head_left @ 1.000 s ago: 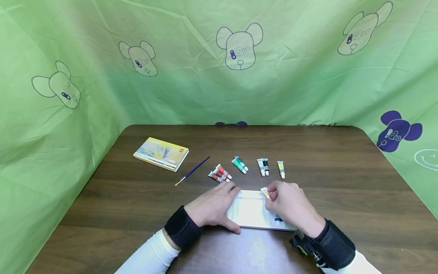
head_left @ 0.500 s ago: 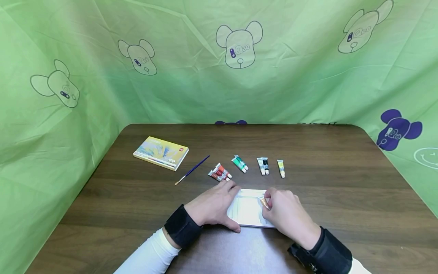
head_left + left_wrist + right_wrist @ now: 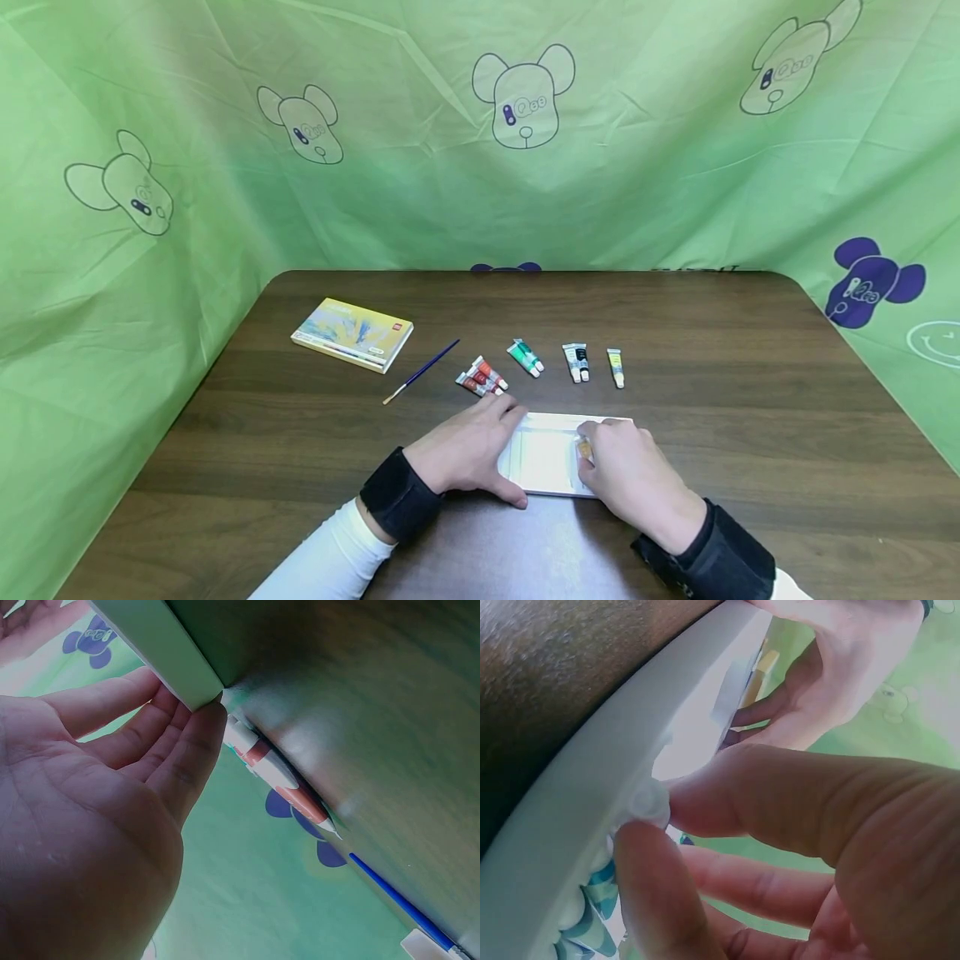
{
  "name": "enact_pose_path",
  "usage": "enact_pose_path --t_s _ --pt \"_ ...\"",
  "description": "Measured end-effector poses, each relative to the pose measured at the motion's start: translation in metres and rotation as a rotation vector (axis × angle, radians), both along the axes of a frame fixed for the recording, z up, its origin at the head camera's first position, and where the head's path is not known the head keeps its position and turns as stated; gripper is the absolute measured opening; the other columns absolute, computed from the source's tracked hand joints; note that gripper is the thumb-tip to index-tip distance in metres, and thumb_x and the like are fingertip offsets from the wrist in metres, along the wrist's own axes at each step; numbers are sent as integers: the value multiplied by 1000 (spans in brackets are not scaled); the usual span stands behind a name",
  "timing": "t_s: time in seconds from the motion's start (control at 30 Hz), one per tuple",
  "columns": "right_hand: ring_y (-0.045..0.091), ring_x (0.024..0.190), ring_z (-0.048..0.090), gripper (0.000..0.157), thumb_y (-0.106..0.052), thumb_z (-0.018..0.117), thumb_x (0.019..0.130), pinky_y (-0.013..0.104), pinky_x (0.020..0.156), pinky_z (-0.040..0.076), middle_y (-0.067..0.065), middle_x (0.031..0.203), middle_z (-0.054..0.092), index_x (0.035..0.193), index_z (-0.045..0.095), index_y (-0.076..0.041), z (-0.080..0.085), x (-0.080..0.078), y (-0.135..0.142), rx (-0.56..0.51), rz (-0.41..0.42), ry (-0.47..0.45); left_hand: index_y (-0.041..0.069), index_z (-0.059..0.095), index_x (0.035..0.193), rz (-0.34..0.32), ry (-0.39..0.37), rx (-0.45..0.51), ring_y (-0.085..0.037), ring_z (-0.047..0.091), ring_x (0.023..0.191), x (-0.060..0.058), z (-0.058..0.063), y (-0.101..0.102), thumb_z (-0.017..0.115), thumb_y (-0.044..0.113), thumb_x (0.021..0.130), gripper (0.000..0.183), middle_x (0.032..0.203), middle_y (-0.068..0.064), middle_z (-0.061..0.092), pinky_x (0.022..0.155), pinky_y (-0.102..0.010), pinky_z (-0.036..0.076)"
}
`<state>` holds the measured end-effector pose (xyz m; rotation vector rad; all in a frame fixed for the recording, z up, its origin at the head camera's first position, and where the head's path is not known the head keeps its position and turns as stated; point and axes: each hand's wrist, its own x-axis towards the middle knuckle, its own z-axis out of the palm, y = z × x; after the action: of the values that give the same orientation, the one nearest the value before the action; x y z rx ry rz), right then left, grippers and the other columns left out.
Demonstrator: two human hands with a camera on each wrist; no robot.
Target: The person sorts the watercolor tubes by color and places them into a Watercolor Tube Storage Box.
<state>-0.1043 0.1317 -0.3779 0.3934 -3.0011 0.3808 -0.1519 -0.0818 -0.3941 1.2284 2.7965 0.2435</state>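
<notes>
Between the two hands, flat on the worktop [image 3: 720,375]: white tray [image 3: 550,462], shallow, low-walled, pale inside. Left hand [image 3: 471,450] grips its left end, thumb at the near edge, fingers at the far corner.

At the tray's other end, right hand [image 3: 636,473] pinches a gold-toned tube [image 3: 584,450], mostly covered by the fingers. From the right wrist, its round whitish cap [image 3: 646,802] shows between thumb and finger, by the tray wall. Cannot tell whether the tube rests on the tray floor.

Under and beside the right hand, inside the tray: blue-green banded tubes [image 3: 596,926], at least two, side by side, caps towards the wall. Exact count hidden.

Just beyond the left hand's fingertips, outside the tray: cluster of red-toned tubes [image 3: 482,377]. Farther out, green tubes [image 3: 527,358], a pair. Beyond the right hand: a pale blue tube [image 3: 572,364] and black tube [image 3: 582,364], side by side; right of them, a lone yellow tube [image 3: 616,369].

Beyond the left hand, to its left: slim blue brush [image 3: 423,371], slantwise, then a yellow box [image 3: 356,333] lying flat, contents hidden.
</notes>
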Motion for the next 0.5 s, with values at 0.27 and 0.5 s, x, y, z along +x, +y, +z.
enact_pose_path --t_s 0.27,0.5 --pt "12 59 44 4 -10 68 74 33 54 43 -3 62 51 73 64 -11 0 -4 2 -20 40 -22 5 46 138 7 -15 -4 -16 45 112 -1 0 0 70 72 59 105 126 -4 49 99 -27 40" --pt "7 55 32 34 -6 62 78 23 49 27 -10 57 28 55 41 -20 7 -4 11 -53 146 -60 6 46 138 7 -23 -10 -15 45 112 -1 0 0 69 72 60 105 125 -3 49 98 -26 40"
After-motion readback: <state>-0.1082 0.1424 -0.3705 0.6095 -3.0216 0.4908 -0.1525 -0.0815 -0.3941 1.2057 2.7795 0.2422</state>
